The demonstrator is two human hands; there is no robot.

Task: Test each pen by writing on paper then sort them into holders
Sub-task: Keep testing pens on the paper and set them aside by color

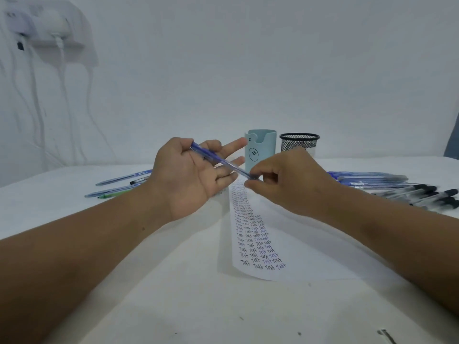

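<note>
Both hands, left (191, 175) and right (285, 180), grasp a translucent blue pen (221, 160) above test-scribbled paper (258, 239).

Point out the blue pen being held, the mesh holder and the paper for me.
blue pen (218, 158), head view, middle of the barrel.
mesh holder (299, 144), head view, front wall.
paper (293, 234), head view, blank part right of the writing.

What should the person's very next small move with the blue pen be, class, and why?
Probably pull the cap off with the right hand: its fingertips pinch the near end of the blue pen, the left hand holds the far end, and the pen is above the paper, not yet writing.
</note>
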